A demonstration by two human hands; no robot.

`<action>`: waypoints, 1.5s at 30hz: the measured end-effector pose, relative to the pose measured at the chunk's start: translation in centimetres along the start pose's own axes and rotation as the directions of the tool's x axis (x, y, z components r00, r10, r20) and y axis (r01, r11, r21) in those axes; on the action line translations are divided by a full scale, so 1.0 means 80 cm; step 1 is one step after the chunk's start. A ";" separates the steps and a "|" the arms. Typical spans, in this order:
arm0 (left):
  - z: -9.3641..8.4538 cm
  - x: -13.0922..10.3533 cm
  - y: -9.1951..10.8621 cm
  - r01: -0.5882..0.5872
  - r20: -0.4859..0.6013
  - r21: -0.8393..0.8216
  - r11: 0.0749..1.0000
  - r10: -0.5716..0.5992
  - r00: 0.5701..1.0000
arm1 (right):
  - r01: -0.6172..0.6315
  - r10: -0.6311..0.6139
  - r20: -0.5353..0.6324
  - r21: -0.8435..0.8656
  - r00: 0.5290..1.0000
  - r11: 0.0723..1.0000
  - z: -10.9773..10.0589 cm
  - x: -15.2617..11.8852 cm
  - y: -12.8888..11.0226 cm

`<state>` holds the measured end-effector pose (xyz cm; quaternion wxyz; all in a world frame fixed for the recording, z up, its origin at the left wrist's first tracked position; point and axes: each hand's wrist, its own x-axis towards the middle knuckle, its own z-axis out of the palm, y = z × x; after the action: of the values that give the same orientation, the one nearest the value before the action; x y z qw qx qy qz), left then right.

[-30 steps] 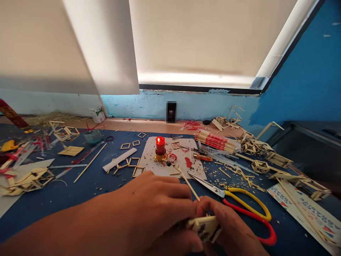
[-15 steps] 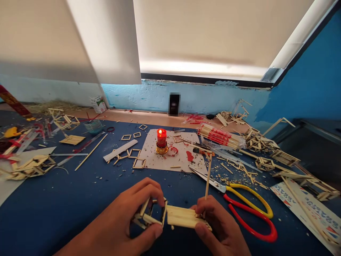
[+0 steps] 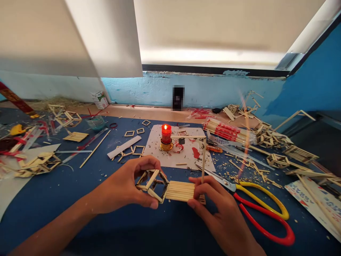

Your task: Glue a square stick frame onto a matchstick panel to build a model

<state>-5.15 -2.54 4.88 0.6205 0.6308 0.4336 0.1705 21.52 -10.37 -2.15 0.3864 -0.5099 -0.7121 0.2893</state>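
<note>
My left hand (image 3: 128,185) is closed around a small box-like frame (image 3: 152,180) of wooden sticks, its joints dark, fingers over the top and thumb below. Against the frame's right side sits a flat panel (image 3: 181,191) of sticks laid side by side; whether the two are glued I cannot tell. The panel's right end is pinched in my right hand (image 3: 215,199). From that end rises an upright stick (image 3: 204,156) with a crossbar (image 3: 189,137) reaching left, under which a small dark piece (image 3: 181,141) shows. Large scissors (image 3: 262,190) with red and yellow handles lie beside my right hand.
A lit red candle (image 3: 166,133) stands on white paper (image 3: 154,156) strewn with dark bits. Bundled sticks (image 3: 226,131) in plastic lie behind. Stick models (image 3: 277,160) crowd the right side. Square stick frames (image 3: 129,133), a glass bowl (image 3: 96,123) and other models (image 3: 39,163) are on the left.
Both hands have lifted the frame and panel up and away from me. The panel now shows its stick surface more fully, and the crossbar has swung round to point left.
</note>
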 end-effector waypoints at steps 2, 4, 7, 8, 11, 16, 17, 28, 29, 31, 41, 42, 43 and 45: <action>-0.005 -0.003 0.000 -0.018 -0.040 0.061 0.998 0.021 0.999 | -0.005 0.005 0.001 0.002 1.000 1.000 0.000 0.009 -0.002; -0.005 -0.007 -0.004 -0.043 -0.052 0.031 0.999 0.045 0.998 | -0.003 0.003 0.011 0.003 1.000 1.000 -0.001 0.016 -0.002; 0.002 -0.013 -0.010 -0.089 -0.054 -0.070 0.994 0.085 0.995 | -0.016 0.016 0.019 0.012 1.000 1.000 -0.004 0.026 0.000; 0.005 -0.014 -0.011 -0.117 -0.067 -0.074 0.990 0.112 0.991 | -0.020 0.020 0.014 0.017 1.000 1.000 -0.005 0.029 0.001; 0.010 -0.016 -0.007 -0.183 -0.110 0.009 0.983 0.182 0.977 | -0.017 0.017 0.016 0.032 1.000 0.999 -0.006 0.037 0.002; 0.006 -0.003 0.002 -0.088 -0.165 0.006 0.996 0.088 0.982 | 0.018 -0.020 0.115 0.016 0.993 1.000 -0.002 0.049 0.000; 0.005 0.001 0.002 -0.087 -0.180 -0.012 0.996 0.083 0.980 | 0.022 -0.023 0.132 0.007 0.991 1.000 -0.001 0.051 0.000; 0.006 0.028 -0.009 -0.180 -0.117 -0.063 0.982 0.172 0.978 | 0.078 -0.049 0.207 -0.132 0.977 0.988 0.022 0.058 0.004; 0.005 0.030 -0.012 -0.178 -0.104 -0.067 0.982 0.171 0.980 | 0.088 -0.058 0.210 -0.137 0.976 0.987 0.023 0.058 0.005; 0.003 0.034 -0.017 -0.185 -0.086 -0.070 0.980 0.179 0.980 | 0.098 -0.064 0.221 -0.143 0.973 0.985 0.025 0.058 0.006; 0.006 0.040 -0.023 -0.191 -0.040 -0.094 0.977 0.188 0.981 | 0.110 -0.067 0.363 -0.099 0.929 0.989 0.027 0.065 0.005; 0.007 0.040 -0.023 -0.176 -0.031 -0.098 0.980 0.174 0.984 | 0.117 -0.072 0.367 -0.100 0.928 0.988 0.027 0.067 0.005; 0.009 0.041 -0.024 -0.157 -0.019 -0.108 0.982 0.156 0.988 | 0.125 -0.080 0.371 -0.097 0.925 0.987 0.027 0.068 0.006; 0.011 0.042 -0.024 -0.133 0.006 -0.132 0.982 0.135 0.991 | 0.138 -0.097 0.370 -0.084 0.924 0.987 0.026 0.069 0.005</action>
<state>-3.23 -0.79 1.84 0.6510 0.6174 0.3736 0.2354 18.95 -5.06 -2.22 0.2359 -0.4238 -0.8154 0.3161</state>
